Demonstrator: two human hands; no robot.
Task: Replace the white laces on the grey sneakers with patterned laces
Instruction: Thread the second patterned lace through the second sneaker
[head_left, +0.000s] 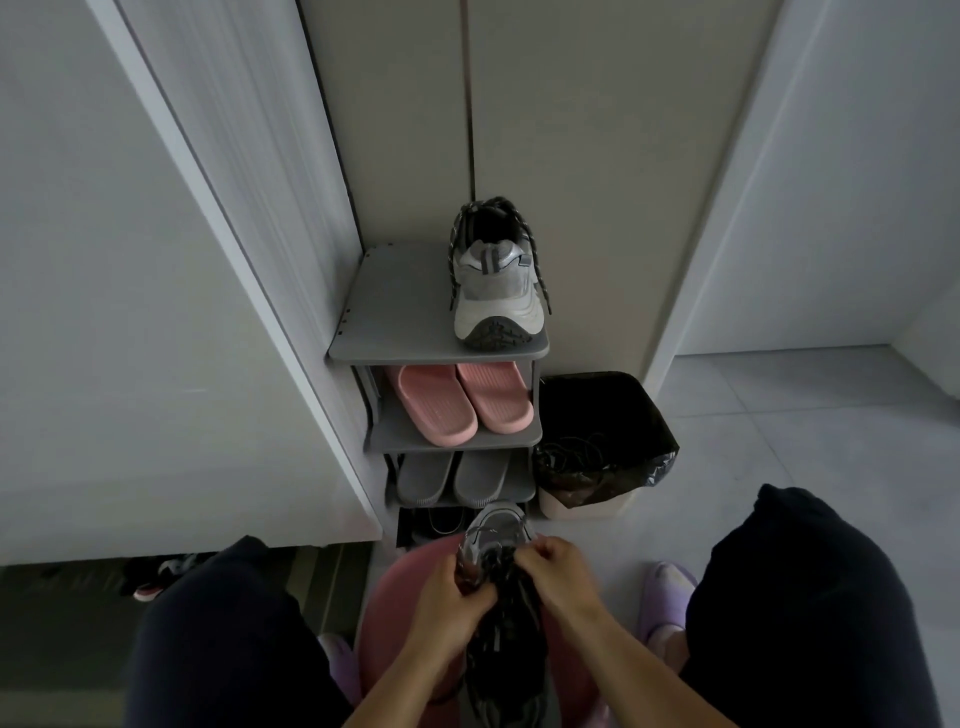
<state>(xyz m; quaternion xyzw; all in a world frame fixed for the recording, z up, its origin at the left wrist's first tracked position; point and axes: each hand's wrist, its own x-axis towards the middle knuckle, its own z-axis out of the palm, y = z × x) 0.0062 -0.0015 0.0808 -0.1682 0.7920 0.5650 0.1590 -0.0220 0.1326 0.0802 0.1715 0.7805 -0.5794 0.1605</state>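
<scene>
Head view looks down past two knees in dark trousers to a pink round stool (400, 582) set between them. One grey sneaker (496, 527) lies on the stool with its toe pointing away toward the shoe rack (358, 343), and both hands are on it. The left hand (447, 592) curls round the near left side of the shoe by the eyelets, its grip closed on the upper. The right hand (556, 571) meets it from the other side, thumb and fingers pinching the patterned lace (493, 564), a dark cord flecked with white that crosses the tongue. More of that cord trails toward the person between the forearms, though it is too dim there to follow.

Up on the rack's top shelf the second sneaker (496, 283) stands with its heel toward the person, already threaded with a speckled lace (540, 280) whose ends hang down both sides. Pink slippers (462, 405) sit on the shelf below, grey slippers (452, 478) on the one under that. Just right of the rack, on the tiled floor (805, 431), stands a bin (602, 441) lined with a black bag. A purple slipper (667, 597) shows on the foot beside the right knee.
</scene>
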